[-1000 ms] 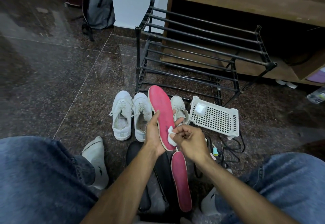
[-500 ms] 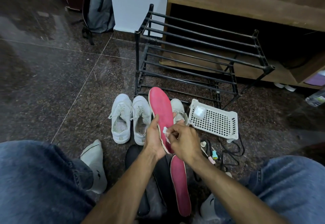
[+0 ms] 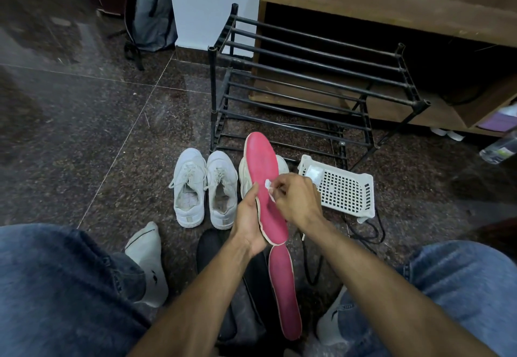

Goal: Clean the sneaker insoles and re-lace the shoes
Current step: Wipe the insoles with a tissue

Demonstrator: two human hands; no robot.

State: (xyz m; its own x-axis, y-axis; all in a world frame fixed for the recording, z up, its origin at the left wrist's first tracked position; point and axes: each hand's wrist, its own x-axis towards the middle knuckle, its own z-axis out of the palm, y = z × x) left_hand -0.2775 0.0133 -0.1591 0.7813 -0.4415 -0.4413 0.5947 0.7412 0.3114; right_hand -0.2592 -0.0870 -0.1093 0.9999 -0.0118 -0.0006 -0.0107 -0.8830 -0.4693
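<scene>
My left hand (image 3: 247,219) grips a pink insole (image 3: 261,166) by its heel half and holds it upright over the floor. My right hand (image 3: 296,200) pinches a small white wipe (image 3: 269,186) against the insole's middle. A second pink insole (image 3: 285,292) lies flat on the floor between my knees, beside two black insoles (image 3: 212,250). Two white sneakers (image 3: 205,188) stand side by side just left of my hands, laces loose. A third white sneaker (image 3: 244,172) shows partly behind the raised insole.
A black metal shoe rack (image 3: 307,76) stands behind the shoes. A white perforated plastic basket (image 3: 341,188) lies to the right, with a black cable (image 3: 366,230) near it. A grey backpack (image 3: 151,9) leans at the back left. My jeans-clad knees and white socks frame the floor.
My right hand has slid the wipe up the insole from near its heel toward its middle. My left hand keeps its grip on the insole.
</scene>
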